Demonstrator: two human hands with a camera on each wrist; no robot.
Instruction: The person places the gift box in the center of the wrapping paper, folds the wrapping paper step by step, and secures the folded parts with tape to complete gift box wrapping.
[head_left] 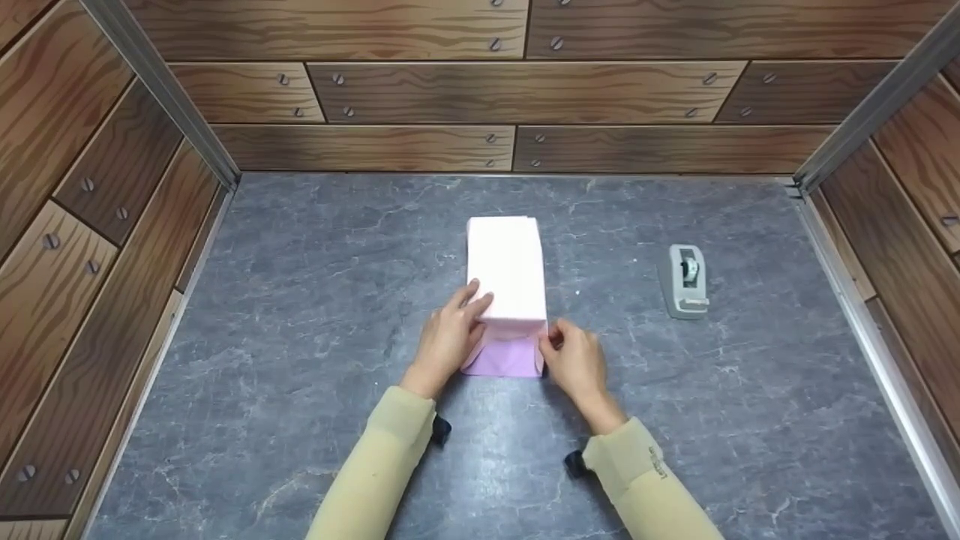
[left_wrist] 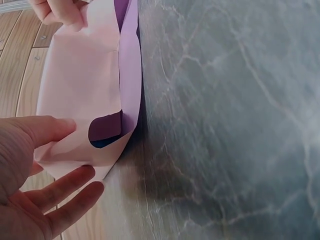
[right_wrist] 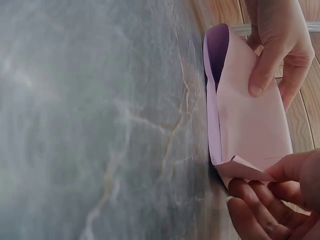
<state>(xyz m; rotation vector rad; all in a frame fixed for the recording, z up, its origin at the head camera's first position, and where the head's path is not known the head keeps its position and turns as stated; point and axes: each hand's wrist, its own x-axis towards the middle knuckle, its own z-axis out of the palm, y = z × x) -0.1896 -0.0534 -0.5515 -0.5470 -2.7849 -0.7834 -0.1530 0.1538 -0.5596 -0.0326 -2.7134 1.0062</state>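
On the bench [head_left: 300,330], pinching pink paper [head_left: 506,262] at its right edge with right hand [head_left: 577,358], resting spread left hand [head_left: 446,339] at left. With open room toward tape dispenser [head_left: 688,289].

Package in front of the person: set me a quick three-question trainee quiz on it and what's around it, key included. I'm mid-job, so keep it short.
1. Which hand pinches the paper flap at the near end of the package?
2. True or false: neither hand touches the tape dispenser.
3. In the head view, what colour is the paper panel jutting from the package's near end? A) green B) purple C) black

Key:
1. The right hand; the left hand rests on the other side.
2. True; it stands apart, to the right.
3. B
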